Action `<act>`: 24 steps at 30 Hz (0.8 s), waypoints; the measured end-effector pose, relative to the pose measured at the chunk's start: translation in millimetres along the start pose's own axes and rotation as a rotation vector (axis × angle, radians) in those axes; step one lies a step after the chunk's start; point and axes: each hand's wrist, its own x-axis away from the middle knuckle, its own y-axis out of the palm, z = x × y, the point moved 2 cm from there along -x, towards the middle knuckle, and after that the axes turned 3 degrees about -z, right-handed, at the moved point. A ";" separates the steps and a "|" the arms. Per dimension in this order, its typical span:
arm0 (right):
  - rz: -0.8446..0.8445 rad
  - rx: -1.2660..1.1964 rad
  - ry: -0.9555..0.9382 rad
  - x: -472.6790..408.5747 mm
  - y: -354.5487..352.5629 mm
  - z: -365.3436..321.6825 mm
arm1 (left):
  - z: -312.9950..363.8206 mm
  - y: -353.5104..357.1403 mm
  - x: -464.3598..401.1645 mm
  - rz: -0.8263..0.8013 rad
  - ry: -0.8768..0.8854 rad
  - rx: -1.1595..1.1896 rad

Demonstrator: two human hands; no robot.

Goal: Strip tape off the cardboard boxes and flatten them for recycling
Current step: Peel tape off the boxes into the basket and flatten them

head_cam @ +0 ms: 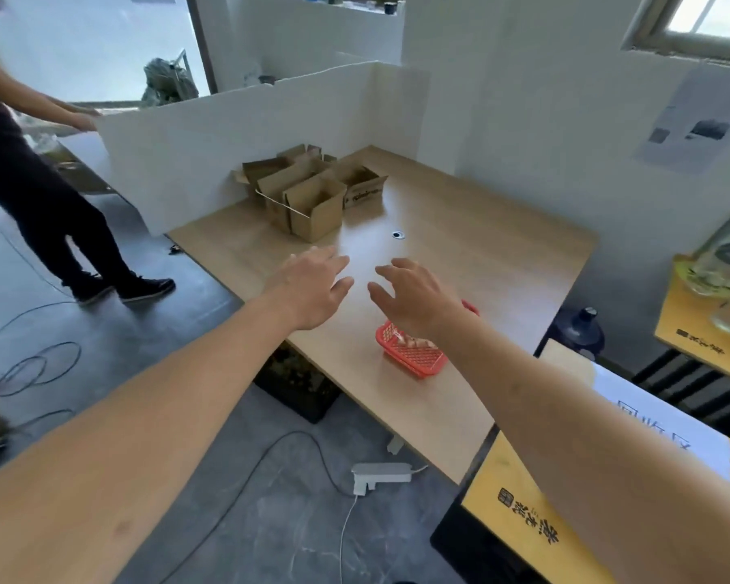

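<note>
Both arms were stretched over the wooden bench (481,263), the left hand (317,288) and the right hand (418,297) with loose, empty grips, fingers spread and holding nothing. The cardboard boxes (312,191) stood clustered with flaps up at the bench's far corner against the white partition (228,153), well apart from the hands; dark print on the side of one box was too blurred to read. A red basket (414,356) sat near the right wrist, and a yellow carton (519,499) at the bench's near end bore black Chinese characters I could not make out.
</note>
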 end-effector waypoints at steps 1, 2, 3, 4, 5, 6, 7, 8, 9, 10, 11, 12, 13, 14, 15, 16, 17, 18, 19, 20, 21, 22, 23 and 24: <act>-0.007 0.011 -0.006 -15.6 1.4 -11.9 | -18.9 -1.6 -6.1 0.002 0.002 0.002; -0.014 0.024 -0.013 -31.3 2.8 -21.7 | -37.0 -2.4 -12.4 -0.001 0.001 0.005; -0.020 0.032 -0.018 -47.3 4.6 -30.1 | -54.7 -2.3 -19.5 -0.006 -0.001 0.006; -0.022 0.037 -0.018 -64.4 6.9 -37.2 | -72.3 -1.0 -28.5 -0.008 -0.001 0.004; -0.023 0.033 -0.014 -83.4 10.9 -42.7 | -89.8 0.8 -39.1 -0.008 -0.002 0.003; -0.027 0.026 -0.009 -102.5 15.5 -47.8 | -106.9 3.3 -50.5 -0.009 -0.003 0.007; -0.033 0.019 -0.006 -122.7 22.4 -52.0 | -123.4 6.3 -62.5 -0.012 -0.004 0.012; -0.037 0.013 -0.006 -143.3 30.3 -55.6 | -139.6 10.5 -75.2 -0.015 -0.003 0.014; -0.041 0.005 -0.005 -165.1 39.0 -58.7 | -155.4 15.4 -89.6 -0.018 0.003 0.010; -0.048 -0.003 -0.003 -188.3 48.3 -61.4 | -171.6 21.0 -105.3 -0.023 0.009 0.002; -0.057 -0.012 0.002 -211.4 57.5 -63.9 | -187.7 26.9 -121.5 -0.033 0.010 -0.004; -0.065 -0.016 0.005 -234.4 65.9 -66.1 | -203.7 32.7 -138.6 -0.048 0.003 -0.008; -0.070 -0.014 0.004 -257.6 72.8 -67.5 | -219.4 38.3 -156.6 -0.064 -0.005 -0.007; -0.072 -0.003 0.003 -280.3 78.1 -68.4 | -234.3 43.7 -175.1 -0.084 -0.012 -0.002; -0.077 0.012 0.005 -303.0 82.5 -68.6 | -248.6 48.0 -193.5 -0.103 -0.014 0.000; -0.083 0.031 0.011 -324.0 85.3 -68.8 | -261.8 51.4 -211.6 -0.120 -0.012 -0.004; -0.093 0.045 0.016 -344.0 88.2 -68.6 | -273.3 53.9 -228.4 -0.130 -0.007 -0.002; -0.107 0.054 0.021 -363.5 91.6 -68.8 | -284.3 56.2 -243.4 -0.138 -0.005 0.008; -0.122 0.051 0.030 -382.1 95.5 -69.5 | -294.7 58.6 -257.0 -0.147 -0.002 0.017; -0.134 0.040 0.042 -399.5 99.3 -70.8 | -305.1 61.1 -269.5 -0.160 0.004 0.022; -0.142 0.025 0.054 -416.4 103.2 -72.5 | -315.7 63.7 -281.6 -0.176 0.012 0.024; -0.149 0.012 0.068 -432.6 107.1 -74.2 | -326.2 66.2 -293.5 -0.190 0.019 0.024; -0.153 -0.001 0.083 -448.2 110.6 -75.6 | -336.4 68.8 -305.6 -0.200 0.027 0.025; -0.151 -0.015 0.101 -463.1 113.7 -76.6 | -346.2 71.9 -318.3 -0.208 0.039 0.030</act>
